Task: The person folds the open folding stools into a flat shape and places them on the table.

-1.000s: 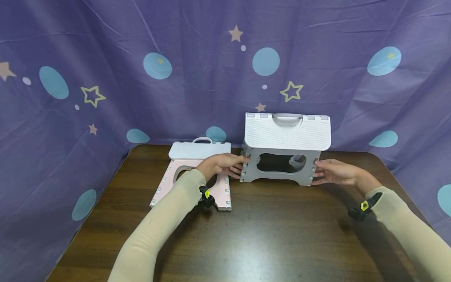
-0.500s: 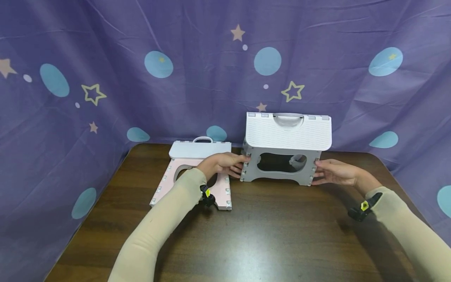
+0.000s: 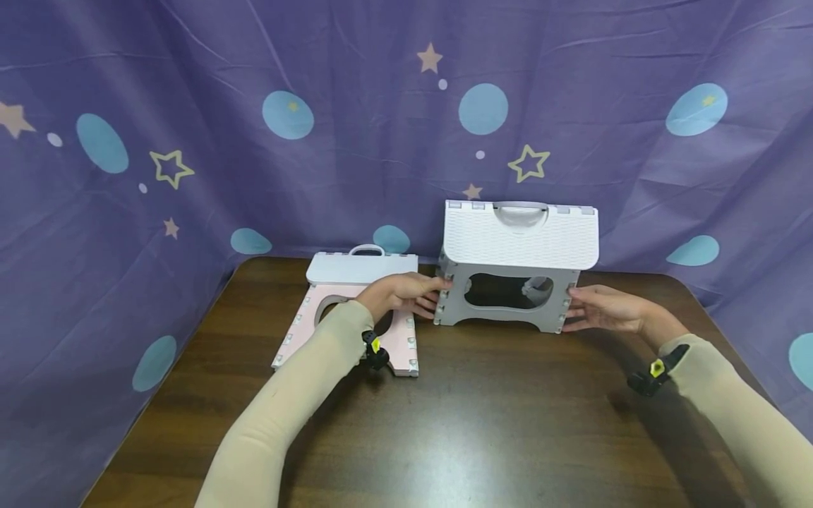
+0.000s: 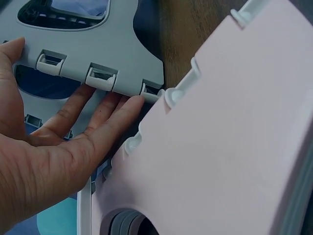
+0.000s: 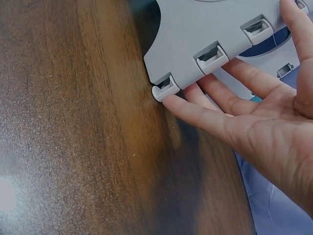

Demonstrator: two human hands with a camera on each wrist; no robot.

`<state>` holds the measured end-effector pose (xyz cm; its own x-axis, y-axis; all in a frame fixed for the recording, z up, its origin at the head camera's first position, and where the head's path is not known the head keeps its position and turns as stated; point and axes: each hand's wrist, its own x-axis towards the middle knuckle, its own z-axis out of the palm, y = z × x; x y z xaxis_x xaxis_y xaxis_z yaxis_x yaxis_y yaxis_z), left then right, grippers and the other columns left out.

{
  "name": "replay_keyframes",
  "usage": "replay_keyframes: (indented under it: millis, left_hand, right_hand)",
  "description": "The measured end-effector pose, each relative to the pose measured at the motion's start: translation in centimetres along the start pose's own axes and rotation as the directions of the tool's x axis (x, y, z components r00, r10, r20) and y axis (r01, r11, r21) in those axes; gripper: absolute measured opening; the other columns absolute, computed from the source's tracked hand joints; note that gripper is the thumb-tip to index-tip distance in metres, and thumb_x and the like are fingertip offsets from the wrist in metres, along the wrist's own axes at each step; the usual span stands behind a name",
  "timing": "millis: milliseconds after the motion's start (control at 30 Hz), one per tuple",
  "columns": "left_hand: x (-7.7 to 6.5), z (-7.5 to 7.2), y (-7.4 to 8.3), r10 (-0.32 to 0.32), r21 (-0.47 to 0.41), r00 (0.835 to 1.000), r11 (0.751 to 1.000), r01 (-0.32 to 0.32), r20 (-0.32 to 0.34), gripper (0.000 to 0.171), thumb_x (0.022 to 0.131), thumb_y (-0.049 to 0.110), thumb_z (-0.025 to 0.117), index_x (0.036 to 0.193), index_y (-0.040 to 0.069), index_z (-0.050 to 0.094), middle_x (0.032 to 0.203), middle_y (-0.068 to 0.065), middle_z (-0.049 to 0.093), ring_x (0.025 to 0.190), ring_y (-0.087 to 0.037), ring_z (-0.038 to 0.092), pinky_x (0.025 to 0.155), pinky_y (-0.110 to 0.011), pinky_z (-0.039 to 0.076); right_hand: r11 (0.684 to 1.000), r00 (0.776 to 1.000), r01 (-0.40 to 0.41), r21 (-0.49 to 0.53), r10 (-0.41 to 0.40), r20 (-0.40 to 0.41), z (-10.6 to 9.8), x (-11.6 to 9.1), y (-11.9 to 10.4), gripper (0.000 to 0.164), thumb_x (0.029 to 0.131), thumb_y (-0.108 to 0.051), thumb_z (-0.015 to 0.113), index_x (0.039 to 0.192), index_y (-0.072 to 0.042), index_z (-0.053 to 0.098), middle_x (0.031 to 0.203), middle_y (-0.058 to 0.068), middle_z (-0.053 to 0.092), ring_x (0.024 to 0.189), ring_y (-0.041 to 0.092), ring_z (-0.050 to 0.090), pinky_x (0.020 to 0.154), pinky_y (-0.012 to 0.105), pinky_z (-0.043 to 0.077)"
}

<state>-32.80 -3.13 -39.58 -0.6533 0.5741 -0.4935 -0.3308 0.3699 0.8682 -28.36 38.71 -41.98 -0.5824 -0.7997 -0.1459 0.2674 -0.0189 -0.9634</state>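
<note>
A grey folding step stool (image 3: 521,236) stands unfolded and upright at the back right of the table, with a woven-textured top and a handle slot. My left hand (image 3: 409,293) holds its left side edge, thumb toward the front panel and fingers reaching along the hinged side. At the opposite edge, my right hand (image 3: 603,309) holds it the same way. In the wrist views, fingertips of the left hand (image 4: 73,127) and right hand (image 5: 244,103) lie at the white hinge clips. A pink-and-white folding stool (image 3: 400,346) lies flat on the left, partly hidden by my left arm.
Both stools are on a dark brown wooden table (image 3: 495,416) with rounded back corners. Behind and around it hangs a purple curtain (image 3: 381,141) with stars and blue ovals. The pink stool is right beside my left forearm.
The view has shifted very slightly. Both hands stay at the sides of the grey stool, and neither stool has visibly moved on the table.
</note>
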Motion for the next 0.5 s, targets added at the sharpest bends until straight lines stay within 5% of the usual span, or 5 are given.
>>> replay_keyframes:
  millis: [500]
  left_hand:
    - [-0.15,0.09,0.11,0.005,0.026,1.0,1.0,-0.005,-0.013,0.071,0.103,0.036,0.051,0.158,-0.001,0.027,0.158,-0.033,0.032,0.144,-0.043,0.042,0.116,-0.048,0.045]
  right_hand:
    - [1.0,0.999,0.013,0.005,-0.013,0.031,-0.23,-0.05,0.13,0.043,0.114,-0.02,0.022,0.135,-0.016,0.059,0.137,0.001,0.066,0.129,0.018,0.06,0.111,0.042,0.049]
